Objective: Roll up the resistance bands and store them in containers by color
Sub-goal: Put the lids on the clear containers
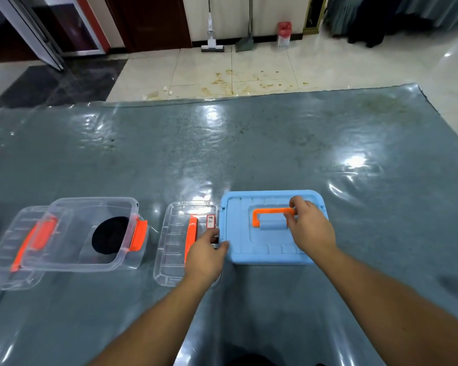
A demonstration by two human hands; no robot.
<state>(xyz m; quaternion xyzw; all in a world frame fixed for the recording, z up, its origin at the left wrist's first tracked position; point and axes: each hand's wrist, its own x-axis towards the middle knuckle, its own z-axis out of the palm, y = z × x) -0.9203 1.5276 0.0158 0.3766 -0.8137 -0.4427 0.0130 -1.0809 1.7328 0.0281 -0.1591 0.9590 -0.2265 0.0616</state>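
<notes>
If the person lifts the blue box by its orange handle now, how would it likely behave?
The blue box looks like stiff moulded plastic, so it should keep its shape. The orange handle sits mid-lid, so it would probably hang fairly level. Its contents are hidden, so its weight is unclear. The table cover looks glossy, so a push might slide the box rather than tip it.

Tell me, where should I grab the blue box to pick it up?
Probably by the orange handle on the blue box's lid, coming straight down from above. It lies flat in a hollow at the lid's middle, so tip it up first, then curl your fingers under the bar. The right hand is already pinching its right end.
</notes>
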